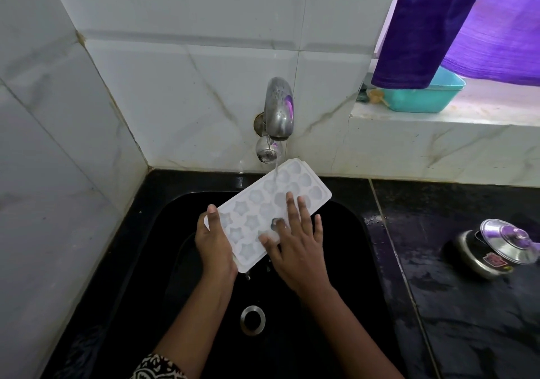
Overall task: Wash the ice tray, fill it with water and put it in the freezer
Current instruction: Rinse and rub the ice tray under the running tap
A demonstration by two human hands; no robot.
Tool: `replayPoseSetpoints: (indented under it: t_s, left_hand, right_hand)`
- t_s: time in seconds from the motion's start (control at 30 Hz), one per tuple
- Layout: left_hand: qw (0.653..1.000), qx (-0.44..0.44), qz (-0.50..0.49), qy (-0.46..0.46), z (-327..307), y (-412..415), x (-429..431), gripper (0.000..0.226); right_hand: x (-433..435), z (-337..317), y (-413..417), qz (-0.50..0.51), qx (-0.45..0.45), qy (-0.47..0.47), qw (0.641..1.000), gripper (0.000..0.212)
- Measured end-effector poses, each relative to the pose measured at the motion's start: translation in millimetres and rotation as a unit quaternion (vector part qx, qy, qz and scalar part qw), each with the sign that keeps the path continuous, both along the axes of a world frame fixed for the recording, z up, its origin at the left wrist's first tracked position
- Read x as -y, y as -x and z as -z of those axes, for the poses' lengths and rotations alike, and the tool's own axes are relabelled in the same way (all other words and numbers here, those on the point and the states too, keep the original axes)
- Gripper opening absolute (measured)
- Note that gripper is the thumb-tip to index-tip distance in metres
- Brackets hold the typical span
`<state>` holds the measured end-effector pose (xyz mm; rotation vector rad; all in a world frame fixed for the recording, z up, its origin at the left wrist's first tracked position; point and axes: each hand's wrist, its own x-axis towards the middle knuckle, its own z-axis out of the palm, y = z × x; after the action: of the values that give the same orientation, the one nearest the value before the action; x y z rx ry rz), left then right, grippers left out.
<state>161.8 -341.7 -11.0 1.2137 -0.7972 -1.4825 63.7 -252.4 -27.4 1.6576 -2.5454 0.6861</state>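
Note:
A white ice tray (257, 212) with star and round moulds is held tilted over the black sink (344, 261), its far end under the metal tap (277, 110). A thin stream of water (276, 171) falls from the tap onto the tray's far moulds, and drops fall off its near corner. My left hand (211, 241) grips the tray's near left edge, thumb on top. My right hand (295, 244) lies flat on the tray's near right part, fingers spread over the moulds.
The sink drain (252, 320) lies below my arms. A steel pot with a lid (493, 247) stands on the wet black counter at right. A teal tub (423, 93) sits on the window ledge under a purple curtain (438, 25). White tiled walls close the left and back.

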Motion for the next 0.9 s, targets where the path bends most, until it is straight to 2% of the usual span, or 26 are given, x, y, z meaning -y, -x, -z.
replayPoseSetpoints:
  t_s: [0.1,0.27,0.4,0.47,0.57,0.63,0.73,0.9]
  left_hand:
    - [1.0,-0.002,-0.008,-0.005,-2,-2,3,0.022]
    - [1.0,-0.001,-0.003,-0.005,2,1,1,0.024]
    - [1.0,-0.003,0.003,-0.011,0,3,-1,0.023]
    - [1.0,-0.001,0.006,-0.015,1,1,-2,0.023]
    - [0.999,-0.006,0.024,-0.022,4,3,-8,0.023]
    - [0.999,-0.006,0.038,-0.034,6,7,-13,0.023]
    - [0.997,-0.011,0.062,-0.053,10,15,-19,0.025]
    - [0.995,-0.029,0.076,-0.06,6,22,-23,0.025]
  right_hand:
    - [-8,0,1,-0.023,-0.001,-0.007,1.0,0.071]
    - [-6,-3,9,0.014,-0.017,0.017,1.0,0.063]
    - [-11,-8,-1,-0.025,0.02,-0.037,0.999,0.081]
    - [-21,-11,6,-0.023,0.055,-0.032,0.998,0.083]
    - [-33,-17,18,0.042,0.119,0.053,0.991,0.076]
    - [-34,-16,22,0.054,0.113,0.079,0.989,0.062]
    - [-25,-14,23,0.01,0.061,0.066,0.996,0.044]
    - [0,-14,18,-0.029,-0.003,0.008,1.0,0.046]
